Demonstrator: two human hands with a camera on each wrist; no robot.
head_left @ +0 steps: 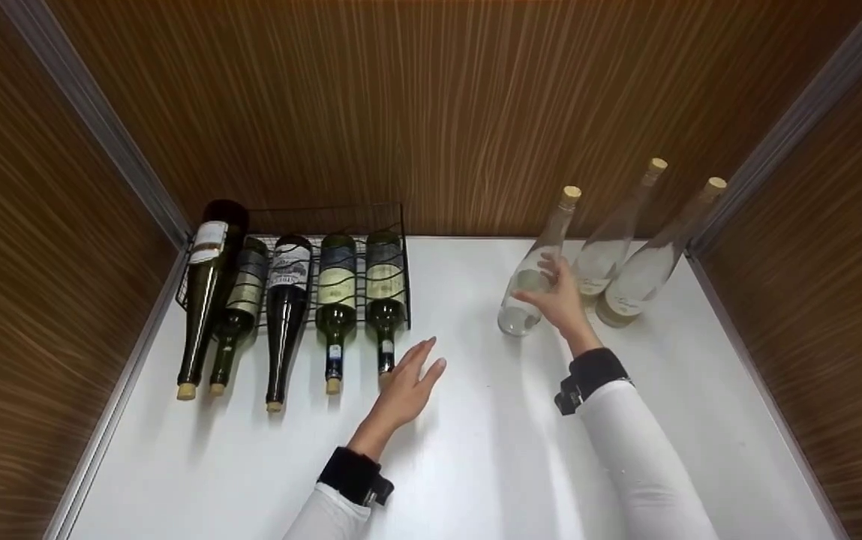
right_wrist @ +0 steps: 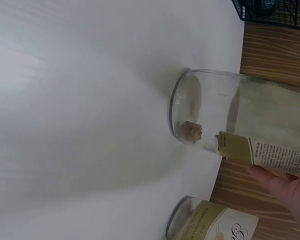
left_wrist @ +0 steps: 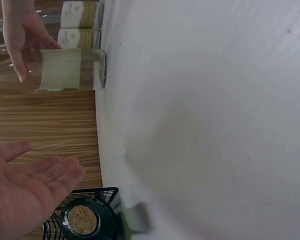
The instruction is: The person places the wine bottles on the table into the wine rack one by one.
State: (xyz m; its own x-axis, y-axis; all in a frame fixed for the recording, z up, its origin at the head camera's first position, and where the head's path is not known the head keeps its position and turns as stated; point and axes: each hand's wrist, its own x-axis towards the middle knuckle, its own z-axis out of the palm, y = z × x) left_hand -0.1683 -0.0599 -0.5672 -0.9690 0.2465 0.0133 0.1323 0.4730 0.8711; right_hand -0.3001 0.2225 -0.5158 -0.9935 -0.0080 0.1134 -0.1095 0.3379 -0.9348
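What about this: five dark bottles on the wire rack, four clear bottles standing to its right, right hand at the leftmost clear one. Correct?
Not quite: the head view shows three clear bottles, not four. The rest holds: five dark bottles on the wire rack, right hand at the leftmost clear one.

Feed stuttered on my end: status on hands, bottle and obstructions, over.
Left hand open, empty, near wire rack. Right hand around leftmost clear corked bottle, bottle upright. Two more clear bottles standing close on its right.
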